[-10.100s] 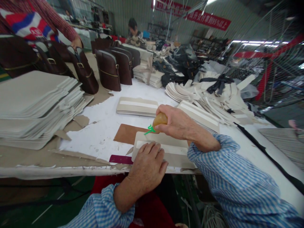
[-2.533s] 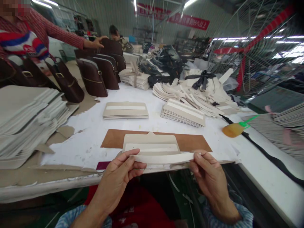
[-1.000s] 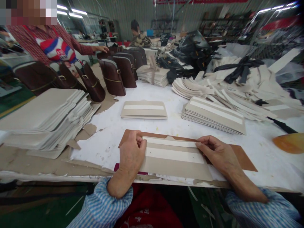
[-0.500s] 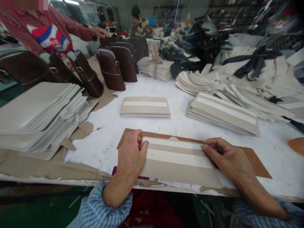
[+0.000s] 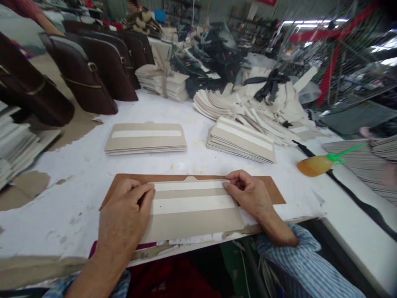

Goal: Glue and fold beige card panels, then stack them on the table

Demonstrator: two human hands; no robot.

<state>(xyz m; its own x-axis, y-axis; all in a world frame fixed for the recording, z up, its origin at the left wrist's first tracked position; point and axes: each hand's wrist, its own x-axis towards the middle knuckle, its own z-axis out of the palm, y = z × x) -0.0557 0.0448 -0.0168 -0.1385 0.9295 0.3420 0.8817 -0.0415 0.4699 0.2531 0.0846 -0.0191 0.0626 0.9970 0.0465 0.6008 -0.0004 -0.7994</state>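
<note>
A beige card panel (image 5: pixel 192 223) lies on a brown cardboard sheet (image 5: pixel 273 191) at the table's near edge. Two white strips run along it, an upper one (image 5: pixel 189 186) and a lower one (image 5: pixel 192 204). My left hand (image 5: pixel 124 213) rests on the panel's left end, fingers curled, fingertips pressing the upper strip's left end. My right hand (image 5: pixel 249 194) has its fingers bunched on the same strip's right end. An amber glue bottle (image 5: pixel 314 164) with a green nozzle lies on its side to the right, away from both hands.
Two stacks of similar striped panels (image 5: pixel 145 140) (image 5: pixel 242 142) lie behind the work. Dark brown bags (image 5: pixel 83 76) stand at the back left. A heap of white strips (image 5: pixel 263 111) and black bags fills the back right. Grey sheets (image 5: pixel 366 165) lie at the far right.
Ten seconds ago my right hand held the glue bottle; later both hands lifted a white strip and laid it on the panel. Now they still press its ends, and the view has swung right.
</note>
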